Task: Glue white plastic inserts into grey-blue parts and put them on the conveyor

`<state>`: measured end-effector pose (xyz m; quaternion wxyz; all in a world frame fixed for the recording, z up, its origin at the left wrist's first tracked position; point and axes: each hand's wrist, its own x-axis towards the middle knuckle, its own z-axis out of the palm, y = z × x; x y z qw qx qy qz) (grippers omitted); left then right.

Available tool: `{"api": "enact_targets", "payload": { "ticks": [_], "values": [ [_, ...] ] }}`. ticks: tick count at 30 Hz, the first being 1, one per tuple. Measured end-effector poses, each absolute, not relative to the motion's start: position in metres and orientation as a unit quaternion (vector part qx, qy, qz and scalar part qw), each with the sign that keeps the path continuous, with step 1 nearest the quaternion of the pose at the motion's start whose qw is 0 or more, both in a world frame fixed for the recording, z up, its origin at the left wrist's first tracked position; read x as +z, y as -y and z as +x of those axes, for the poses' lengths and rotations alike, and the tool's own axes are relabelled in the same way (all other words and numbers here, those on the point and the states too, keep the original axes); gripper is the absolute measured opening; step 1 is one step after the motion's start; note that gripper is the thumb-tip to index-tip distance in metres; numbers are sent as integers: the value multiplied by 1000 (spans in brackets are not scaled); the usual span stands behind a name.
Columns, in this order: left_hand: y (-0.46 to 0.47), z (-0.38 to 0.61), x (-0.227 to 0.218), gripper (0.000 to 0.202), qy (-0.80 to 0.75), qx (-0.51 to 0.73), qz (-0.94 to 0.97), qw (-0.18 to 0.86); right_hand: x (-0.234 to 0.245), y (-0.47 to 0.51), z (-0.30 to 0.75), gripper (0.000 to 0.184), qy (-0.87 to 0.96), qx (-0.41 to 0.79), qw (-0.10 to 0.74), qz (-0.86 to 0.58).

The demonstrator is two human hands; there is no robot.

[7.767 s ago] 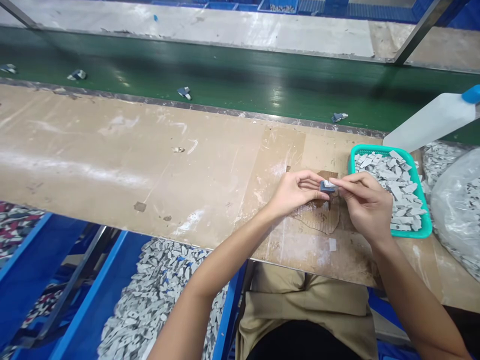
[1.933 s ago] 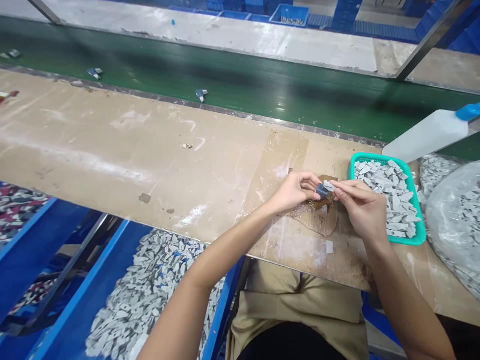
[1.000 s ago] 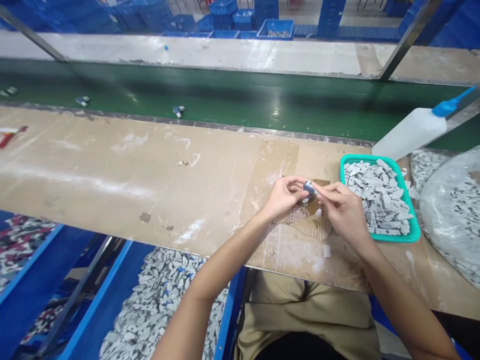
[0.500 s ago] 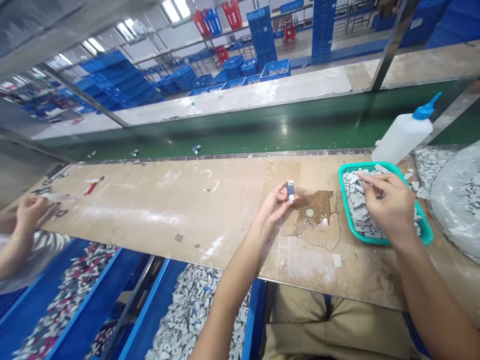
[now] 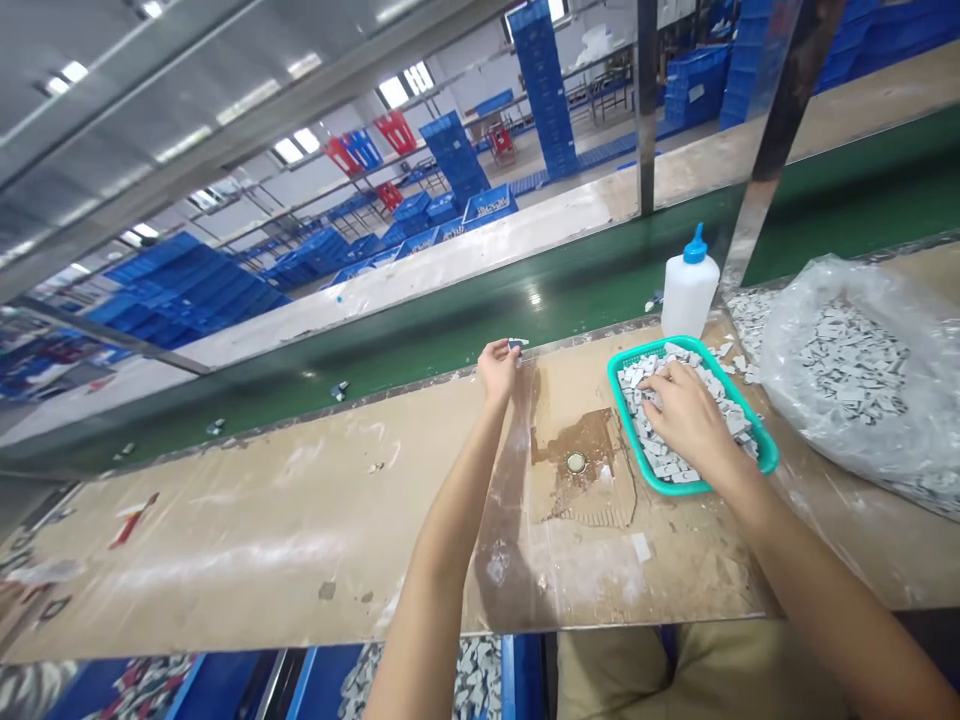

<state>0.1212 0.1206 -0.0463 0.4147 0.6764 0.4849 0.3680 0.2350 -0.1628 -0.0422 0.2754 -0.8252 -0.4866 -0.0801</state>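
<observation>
My left hand (image 5: 497, 372) is stretched forward near the belt-side edge of the bench, its fingers closed on a small dark blue and white plastic part (image 5: 515, 346). My right hand (image 5: 688, 415) is over the green basket (image 5: 766, 458), its fingertips among the small white plastic pieces (image 5: 670, 463). Its thumb and forefinger are apart, and I see nothing held between them. Between my arms, a round metal disc (image 5: 576, 462) lies on a brown, wet-looking patch of cardboard (image 5: 600, 500).
A white squeeze bottle (image 5: 686, 295) with a blue nozzle stands behind the basket. To the right lies a clear bag (image 5: 795, 345) of white pieces. Beyond the bench runs a green conveyor belt (image 5: 420, 345), carrying small parts (image 5: 340, 390). A red-handled tool (image 5: 131, 525) lies at the left.
My left hand has moved forward toward the belt with the part. My right hand has stayed at the basket, its thumb and forefinger now farther apart. The view has shifted to the right.
</observation>
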Motion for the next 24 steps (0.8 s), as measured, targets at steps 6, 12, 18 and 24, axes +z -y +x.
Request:
{"api": "enact_targets", "payload": {
  "ticks": [6, 12, 18, 24],
  "values": [
    [-138, 152, -54, 32, -522, 347, 713, 313, -34, 157, 226, 17, 459, -94, 160, -869],
    [-97, 162, -57, 38, -423, 330, 795, 284, -27, 150, 224, 15, 432, -62, 132, -890],
    [-31, 135, -43, 29, -307, 316, 840, 317, -27, 152, 224, 23, 430, -55, 140, -890],
    [20, 99, -32, 26, -248, 270, 810, 459, -30, 160, 228, 25, 402, -95, 280, -867]
  ]
}}
